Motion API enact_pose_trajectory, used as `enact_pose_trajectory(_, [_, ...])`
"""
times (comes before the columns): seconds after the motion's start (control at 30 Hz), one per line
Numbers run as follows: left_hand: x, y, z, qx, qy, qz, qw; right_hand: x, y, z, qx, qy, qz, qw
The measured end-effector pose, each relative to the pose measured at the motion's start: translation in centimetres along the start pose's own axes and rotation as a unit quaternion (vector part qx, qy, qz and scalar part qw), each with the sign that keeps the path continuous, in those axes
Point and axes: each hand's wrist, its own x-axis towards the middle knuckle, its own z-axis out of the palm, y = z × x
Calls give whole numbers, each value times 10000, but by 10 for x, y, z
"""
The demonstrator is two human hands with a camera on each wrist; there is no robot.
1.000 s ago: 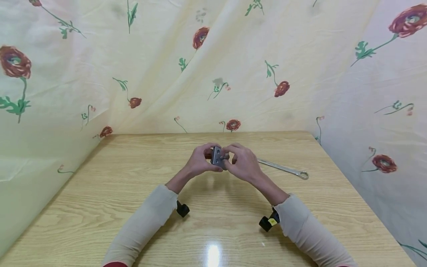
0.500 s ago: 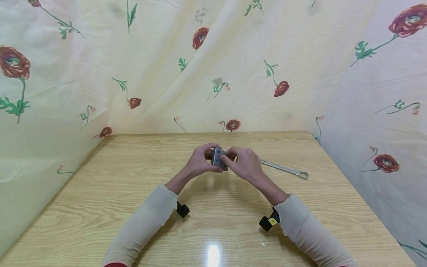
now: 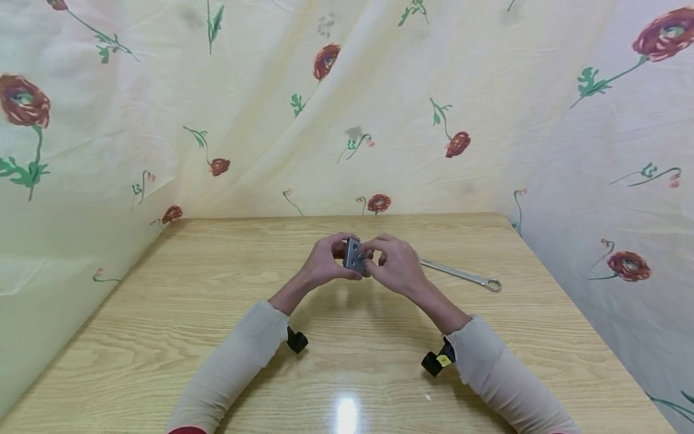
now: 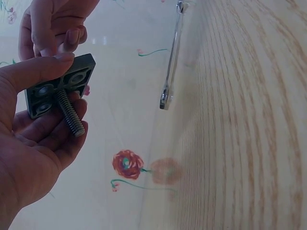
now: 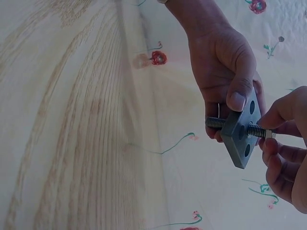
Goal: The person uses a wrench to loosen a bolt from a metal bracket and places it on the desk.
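A grey square plate with several holes [image 3: 351, 255] is held above the table by my left hand [image 3: 324, 263], thumb on one edge and fingers around the other side. A threaded bolt [image 4: 70, 114] passes through its middle; the shank sticks out on the palm side. On the opposite face, the bolt's hex head [image 5: 269, 134] stands off the plate with some thread showing between. My right hand [image 3: 397, 266] pinches the bolt near this head with thumb and fingertips. The right wrist view shows the plate tilted.
A combination wrench [image 3: 461, 273] lies on the wooden table [image 3: 162, 319], right of the right hand. Flower-printed cloth [image 3: 260, 108] hangs behind the table and along both sides. Black wrist cameras [image 3: 297, 341] hang under both forearms.
Half a second ago the right thumb lay farther across the plate's face; it has since drawn back, and the fingertips have shifted around the bolt head. Left hand and plate stay in place.
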Motion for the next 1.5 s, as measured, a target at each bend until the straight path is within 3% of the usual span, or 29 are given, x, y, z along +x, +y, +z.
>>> enact_pose_trajectory(0.23, [-1, 1, 0, 45, 10, -26, 10000, 0, 1, 1, -45, 4, -250, 9997])
enact_pose_trajectory(0.57, [0, -1, 0, 92, 23, -26, 10000, 3, 0, -1, -333, -348, 831, 9954])
enact_pose_trajectory(0.7, [0, -1, 0, 87, 26, -36, 10000, 3, 0, -1, -416, -408, 988, 9934])
enact_pose_trajectory(1.13, [2, -1, 1, 76, 29, -6, 10000, 2, 5, -2, -143, -99, 208, 9996])
enact_pose_trajectory(1.5, [3, -1, 1, 33, 26, -23, 10000, 2, 4, -2, 19, 56, -150, 9999])
